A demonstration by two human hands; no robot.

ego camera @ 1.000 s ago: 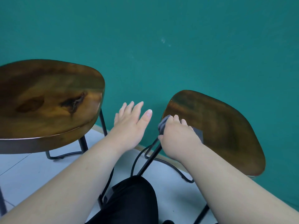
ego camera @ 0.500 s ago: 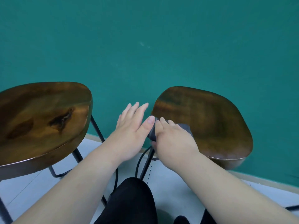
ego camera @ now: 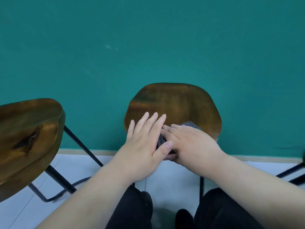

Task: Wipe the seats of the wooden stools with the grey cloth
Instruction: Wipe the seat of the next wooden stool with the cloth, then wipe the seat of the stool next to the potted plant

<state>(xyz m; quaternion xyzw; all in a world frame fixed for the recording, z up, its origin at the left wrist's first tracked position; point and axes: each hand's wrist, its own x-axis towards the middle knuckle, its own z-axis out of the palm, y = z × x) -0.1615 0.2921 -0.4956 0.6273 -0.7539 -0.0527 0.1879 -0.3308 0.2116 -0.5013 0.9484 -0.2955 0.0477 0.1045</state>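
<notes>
1. Head view: we've got both hands on the stool (ego camera: 178,103) right in front of us, its wooden seat up against the teal wall (ego camera: 148,38).
2. Our left hand (ego camera: 145,146) is flat, fingers straight and close together. The tips reach out over bare wood and the thumb lies across the cloth.
3. Our right hand (ego camera: 189,144) is pressing flat on the grey cloth (ego camera: 189,124), with the fingers stretched out, not curled round it. The tips are tucked just under the left fingers. The thumb's mostly hidden, so we can't tell about it.
4. The cloth sits under the right fingers on the near part of the seat. A bunched bit shows between the left thumb and the right fingers.
5. The other stool (ego camera: 28,129) stands well to the left of the left fingers.
6. Black trousers (ego camera: 132,209) and pale floor (ego camera: 173,176) show below our wrists.
</notes>
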